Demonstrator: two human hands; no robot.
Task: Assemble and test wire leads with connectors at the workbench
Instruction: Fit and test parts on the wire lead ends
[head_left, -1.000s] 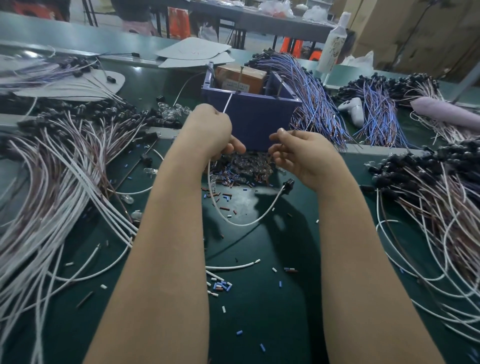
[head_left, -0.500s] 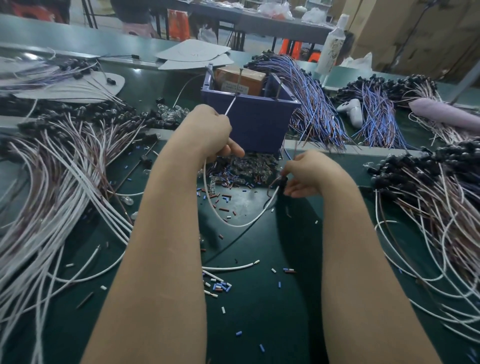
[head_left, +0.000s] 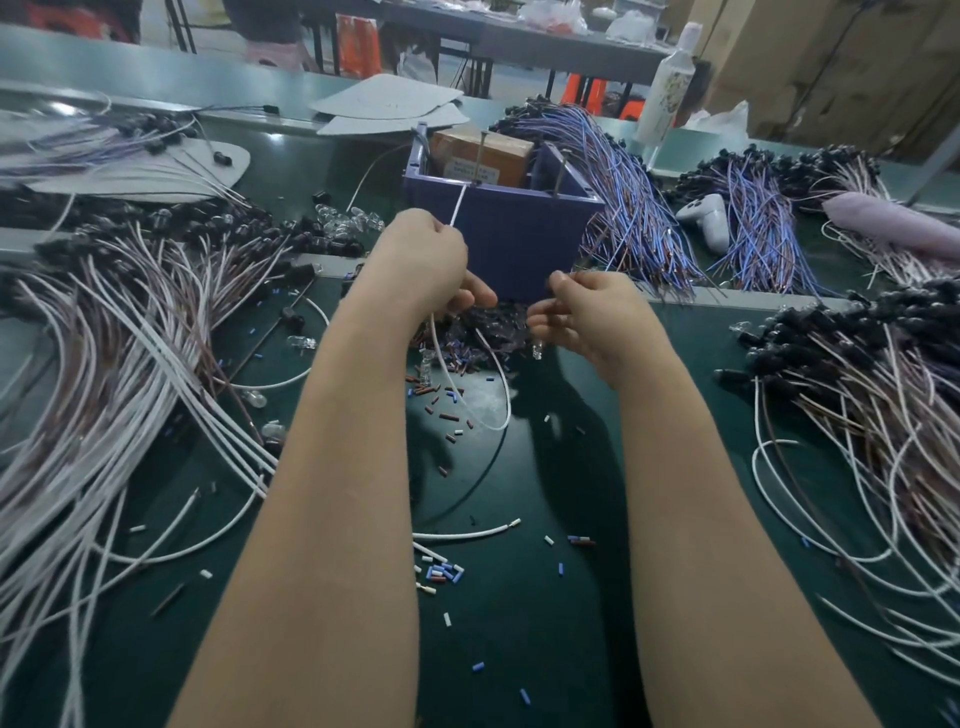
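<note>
My left hand (head_left: 423, 260) grips a white wire lead (head_left: 501, 400). One end of the lead sticks up above the fist and the rest hangs in a loop over the green mat. My right hand (head_left: 587, 319) is level with it, a little to the right. Its fingers are curled and pinch a small clear LED (head_left: 537, 352) that pokes out below them. Under both hands, against the blue bin (head_left: 514, 234), lies a heap of small dark parts (head_left: 485, 325).
White and brown leads with black connectors fan out at left (head_left: 119, 374) and right (head_left: 878, 395). Blue-violet leads (head_left: 631, 208) lie behind the bin, next to a white controller (head_left: 709, 218). Loose clear LEDs (head_left: 345, 221), a cut wire piece (head_left: 467, 532) and insulation scraps litter the mat.
My right hand dipped to the lead's black connector end, then rose again beside my left hand, now with a clear LED. The hanging loop has become narrower. My left hand stayed put.
</note>
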